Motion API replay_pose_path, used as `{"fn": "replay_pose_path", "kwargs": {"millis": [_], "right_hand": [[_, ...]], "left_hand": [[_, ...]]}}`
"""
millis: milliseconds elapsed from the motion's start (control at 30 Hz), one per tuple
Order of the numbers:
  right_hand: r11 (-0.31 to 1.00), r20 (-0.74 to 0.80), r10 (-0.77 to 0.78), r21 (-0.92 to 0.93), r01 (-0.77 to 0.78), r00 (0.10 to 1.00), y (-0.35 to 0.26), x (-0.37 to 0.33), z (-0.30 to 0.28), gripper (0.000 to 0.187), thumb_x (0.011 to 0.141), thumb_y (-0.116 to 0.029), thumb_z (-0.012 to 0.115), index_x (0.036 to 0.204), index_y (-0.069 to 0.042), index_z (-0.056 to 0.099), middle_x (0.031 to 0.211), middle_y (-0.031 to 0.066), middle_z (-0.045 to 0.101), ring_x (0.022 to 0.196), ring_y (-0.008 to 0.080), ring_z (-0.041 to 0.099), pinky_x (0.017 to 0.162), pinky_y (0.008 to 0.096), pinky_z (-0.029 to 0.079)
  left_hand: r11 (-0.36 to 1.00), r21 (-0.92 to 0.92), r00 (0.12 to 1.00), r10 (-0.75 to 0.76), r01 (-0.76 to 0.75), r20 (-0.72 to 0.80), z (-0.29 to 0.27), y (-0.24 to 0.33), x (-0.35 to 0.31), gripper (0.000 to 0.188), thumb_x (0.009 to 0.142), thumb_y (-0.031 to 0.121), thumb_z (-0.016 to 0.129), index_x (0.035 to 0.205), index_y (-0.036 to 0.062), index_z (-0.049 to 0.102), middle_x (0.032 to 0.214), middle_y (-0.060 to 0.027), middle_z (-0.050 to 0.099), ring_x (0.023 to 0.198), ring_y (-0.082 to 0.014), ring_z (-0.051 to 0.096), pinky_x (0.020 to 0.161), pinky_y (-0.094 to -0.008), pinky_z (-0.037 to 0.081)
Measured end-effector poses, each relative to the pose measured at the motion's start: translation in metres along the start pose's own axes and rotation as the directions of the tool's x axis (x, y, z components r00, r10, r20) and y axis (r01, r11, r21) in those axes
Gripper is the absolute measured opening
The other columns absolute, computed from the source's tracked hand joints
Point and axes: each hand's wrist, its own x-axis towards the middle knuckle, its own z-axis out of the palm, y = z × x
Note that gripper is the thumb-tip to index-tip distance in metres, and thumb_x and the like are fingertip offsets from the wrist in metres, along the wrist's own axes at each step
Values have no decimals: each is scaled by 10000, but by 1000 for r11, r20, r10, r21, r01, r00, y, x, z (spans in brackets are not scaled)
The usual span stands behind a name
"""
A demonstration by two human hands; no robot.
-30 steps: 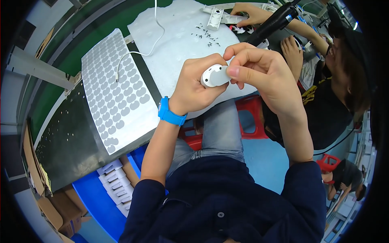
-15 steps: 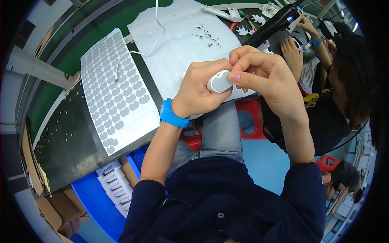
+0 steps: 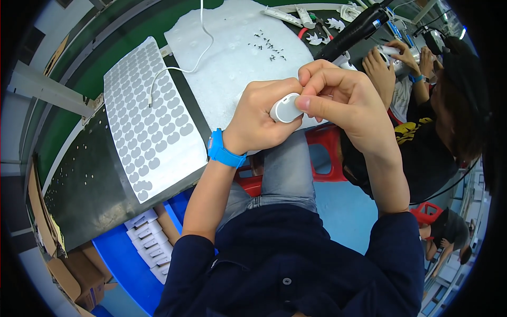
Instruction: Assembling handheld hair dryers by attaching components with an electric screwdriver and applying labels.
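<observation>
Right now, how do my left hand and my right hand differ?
The left hand wraps around the white part, while the right hand has its thumb at the grey end. The left hand has a blue watch at its wrist; the right hand has none. Both hands are ungloved.

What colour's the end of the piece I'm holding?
The end is light grey, edged white, best seen in the head view.
</observation>
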Motion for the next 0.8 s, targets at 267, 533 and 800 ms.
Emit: {"fn": "replay_pose_path", "kwargs": {"millis": [267,533,800], "right_hand": [[999,0,16,34,-16,1000,1,-1,0,64,759,-22,671,758,11,617,973,22,499,695,32,482,597,157,373],[1000,-7,18,5,-18,1000,0,-2,-1,70,759,-23,670,751,12,609,962,22,501,692,32,487,598,153,379],[1000,-12,21,-6,-21,1000,-1,-2,-1,74,756,-21,670,746,10,603,956,19,501,689,28,496,599,149,383]], "left_hand": [[1000,18,1000,12,-12,2,1,0,-1,169,613,0,652,771,9,593,657,-97,601,580,-200,598,545,-262,448],[1000,18,1000,-3,3,9,2,0,-1,180,610,-5,651,779,1,593,676,-96,600,585,-204,596,546,-270,448],[1000,20,1000,17,-17,-1,3,1,-1,184,605,-4,651,779,4,592,668,-95,591,572,-208,585,536,-271,441]]}}
